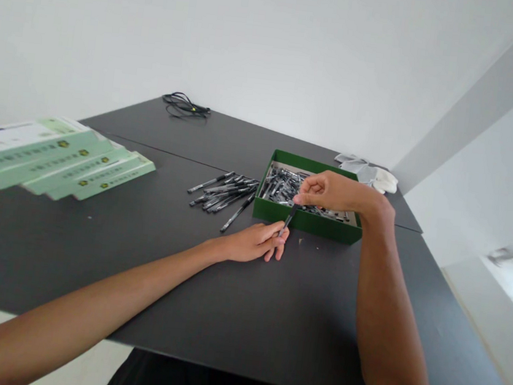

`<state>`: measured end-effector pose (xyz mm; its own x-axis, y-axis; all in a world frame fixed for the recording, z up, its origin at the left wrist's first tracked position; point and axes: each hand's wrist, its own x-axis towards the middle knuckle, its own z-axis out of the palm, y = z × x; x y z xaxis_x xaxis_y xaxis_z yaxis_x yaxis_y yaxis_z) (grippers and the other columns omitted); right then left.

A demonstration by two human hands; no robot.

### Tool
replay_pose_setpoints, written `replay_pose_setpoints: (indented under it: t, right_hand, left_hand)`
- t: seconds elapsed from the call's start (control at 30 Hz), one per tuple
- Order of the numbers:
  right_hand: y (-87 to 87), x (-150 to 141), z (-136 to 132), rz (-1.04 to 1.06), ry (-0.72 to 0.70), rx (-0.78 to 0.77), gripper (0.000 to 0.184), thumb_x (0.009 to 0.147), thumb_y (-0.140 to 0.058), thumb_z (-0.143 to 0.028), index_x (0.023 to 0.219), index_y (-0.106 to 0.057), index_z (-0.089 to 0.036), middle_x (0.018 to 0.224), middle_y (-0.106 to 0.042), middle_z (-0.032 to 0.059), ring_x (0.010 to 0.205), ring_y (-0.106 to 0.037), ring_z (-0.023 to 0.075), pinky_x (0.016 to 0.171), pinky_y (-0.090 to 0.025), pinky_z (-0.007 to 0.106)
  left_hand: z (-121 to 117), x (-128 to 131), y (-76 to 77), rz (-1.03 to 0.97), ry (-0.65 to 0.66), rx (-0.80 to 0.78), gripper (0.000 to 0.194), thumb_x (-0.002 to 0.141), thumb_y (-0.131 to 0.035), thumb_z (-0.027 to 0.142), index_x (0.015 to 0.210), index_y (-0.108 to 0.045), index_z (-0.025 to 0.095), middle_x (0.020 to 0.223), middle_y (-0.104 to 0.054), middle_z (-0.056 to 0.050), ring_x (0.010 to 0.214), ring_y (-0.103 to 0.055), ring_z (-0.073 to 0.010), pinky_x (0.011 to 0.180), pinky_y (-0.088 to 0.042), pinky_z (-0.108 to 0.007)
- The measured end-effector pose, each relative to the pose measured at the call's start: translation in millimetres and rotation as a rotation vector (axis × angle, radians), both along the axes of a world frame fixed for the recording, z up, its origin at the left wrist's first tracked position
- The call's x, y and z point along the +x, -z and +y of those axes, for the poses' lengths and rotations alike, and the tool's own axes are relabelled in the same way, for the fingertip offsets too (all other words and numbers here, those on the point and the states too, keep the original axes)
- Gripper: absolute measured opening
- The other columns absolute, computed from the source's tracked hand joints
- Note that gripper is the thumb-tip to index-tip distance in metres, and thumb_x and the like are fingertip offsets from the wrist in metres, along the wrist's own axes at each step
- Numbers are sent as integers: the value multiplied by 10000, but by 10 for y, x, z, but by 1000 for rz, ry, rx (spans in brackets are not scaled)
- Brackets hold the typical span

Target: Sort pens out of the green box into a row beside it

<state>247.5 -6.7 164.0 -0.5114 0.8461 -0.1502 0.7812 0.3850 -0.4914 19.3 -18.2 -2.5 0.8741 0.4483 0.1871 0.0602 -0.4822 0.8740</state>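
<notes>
The left edge cuts off the green booklets (63, 161), their small print blurred.

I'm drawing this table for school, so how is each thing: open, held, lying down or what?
Green box: open
Held pen: slanted
Left hand: holding its lower end
Right hand: pinching its upper end
Loose pens: lying piled
Cable: coiled
Green-and-white printed pieces: overlapping
White bundle: crumpled

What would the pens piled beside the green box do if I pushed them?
The pens would probably roll or slide, since they look thin and round. They're likely stiff, as they lie straight. Some might bump the green box, because they lie right beside it.
</notes>
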Motion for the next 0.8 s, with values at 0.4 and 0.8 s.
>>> replay_pose_setpoints:
  t: [0.4,0.8]
  right_hand:
    - [-39,18,-36,43,-40,-42,270,815,-722,-461,1018,-796,-299,775,-698,5,717,-581,177,643,-393,303]
    - [-19,31,-29,41,-18,-40,427,808,-743,-504,1167,-768,-275,769,-693,6,699,-583,170,628,-395,289]
  left_hand:
    - [-8,-10,-37,5,0,12,348,1108,-334,530,1011,-432,210,889,-723,-44,599,-621,-108,652,-481,-237]
    - [0,-6,-4,-11,-1,3,342,1109,-336,522,1023,-439,207,883,-719,-46,592,-614,-109,640,-482,-239]
